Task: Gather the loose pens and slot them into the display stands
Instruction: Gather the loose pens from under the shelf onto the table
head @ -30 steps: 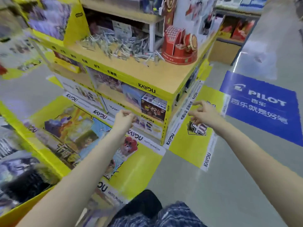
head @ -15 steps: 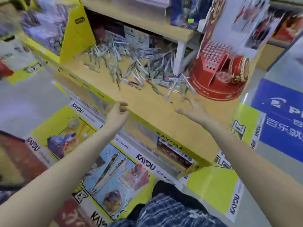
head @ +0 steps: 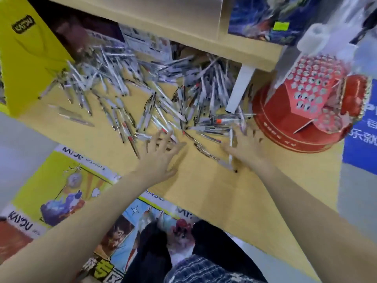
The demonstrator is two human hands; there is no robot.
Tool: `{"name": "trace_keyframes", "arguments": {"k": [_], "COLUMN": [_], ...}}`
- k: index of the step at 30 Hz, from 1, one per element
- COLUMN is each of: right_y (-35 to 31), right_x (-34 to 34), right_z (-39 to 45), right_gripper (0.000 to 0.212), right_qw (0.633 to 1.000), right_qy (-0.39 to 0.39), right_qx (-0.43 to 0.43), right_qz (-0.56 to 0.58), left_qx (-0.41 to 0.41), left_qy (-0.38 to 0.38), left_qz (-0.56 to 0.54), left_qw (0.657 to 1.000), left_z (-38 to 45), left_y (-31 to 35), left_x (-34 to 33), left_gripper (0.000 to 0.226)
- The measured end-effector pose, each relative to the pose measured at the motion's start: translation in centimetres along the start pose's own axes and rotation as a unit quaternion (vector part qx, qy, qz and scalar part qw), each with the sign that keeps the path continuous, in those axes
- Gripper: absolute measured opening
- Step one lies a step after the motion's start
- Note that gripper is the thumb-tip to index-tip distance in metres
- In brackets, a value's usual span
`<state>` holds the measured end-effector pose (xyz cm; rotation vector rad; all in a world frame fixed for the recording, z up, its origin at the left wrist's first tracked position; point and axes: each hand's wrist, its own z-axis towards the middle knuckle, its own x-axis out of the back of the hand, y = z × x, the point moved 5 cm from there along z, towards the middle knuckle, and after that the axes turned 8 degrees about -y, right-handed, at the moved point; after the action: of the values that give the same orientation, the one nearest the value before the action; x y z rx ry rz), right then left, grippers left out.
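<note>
Slim white-and-silver plastic pens [head: 163, 94] look glossy, heaped on the matt, smooth tan wood-look worktop [head: 214, 190]. The round red cardboard display stand [head: 295, 123] has a slight sheen.

Head cam looks steeply down, close over pen-strewn shelf [head: 204, 190].

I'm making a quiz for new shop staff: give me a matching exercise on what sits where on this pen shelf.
Things:
1. round red cardboard display stand
2. heap of loose white pens
3. yellow cardboard side panel
4. white upright shelf post

Places:
A. far left
B. spread over the tan shelf's middle
C. far right
D. between pens and stand

Pairs: 1-C, 2-B, 3-A, 4-D
</note>
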<state>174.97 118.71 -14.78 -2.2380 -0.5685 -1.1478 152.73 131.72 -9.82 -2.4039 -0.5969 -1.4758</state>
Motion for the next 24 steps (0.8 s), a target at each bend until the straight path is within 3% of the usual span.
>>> {"name": "trace_keyframes", "arguments": {"k": [3,9,11,13,16,24], "right_y": [-1.5,-4.9,-5.2,-4.3,-1.8,-1.4], "right_x": [-0.9,-4.6,-3.7,-1.9,2.2,3.6], "right_z": [-1.6,-5.9,-5.5,-4.9,-3.2,5.9], "right_gripper": [0.067,0.051,0.06,0.065,0.065,0.071], "right_qw": [0.988,0.969,0.969,0.988,0.986,0.993], "right_qy": [0.122,0.13,0.089,0.068,0.163,0.051], "right_qx": [-0.002,0.094,0.12,0.091,0.029,-0.103], "right_qz": [-0.095,-0.188,-0.194,-0.106,0.023,-0.006], "left_qx": [-0.09,-0.203,-0.222,-0.233,-0.242,-0.253], "left_qy": [-0.011,0.042,0.019,-0.011,0.0,0.011], "left_qz": [0.075,0.091,0.094,0.091,0.102,0.103], "left_qw": [0.993,0.974,0.97,0.968,0.965,0.962], "left_z": [2.3,4.3,5.1,6.2,7.2,7.7], "left_y": [-0.8,-1.7,-1.7,-1.8,-1.7,-1.7], "left_x": [-0.4,-0.2,-0.5,-1.0,-0.8,-1.2], "left_gripper": [0.1,0.111,0.113,0.114,0.116,0.114]}}
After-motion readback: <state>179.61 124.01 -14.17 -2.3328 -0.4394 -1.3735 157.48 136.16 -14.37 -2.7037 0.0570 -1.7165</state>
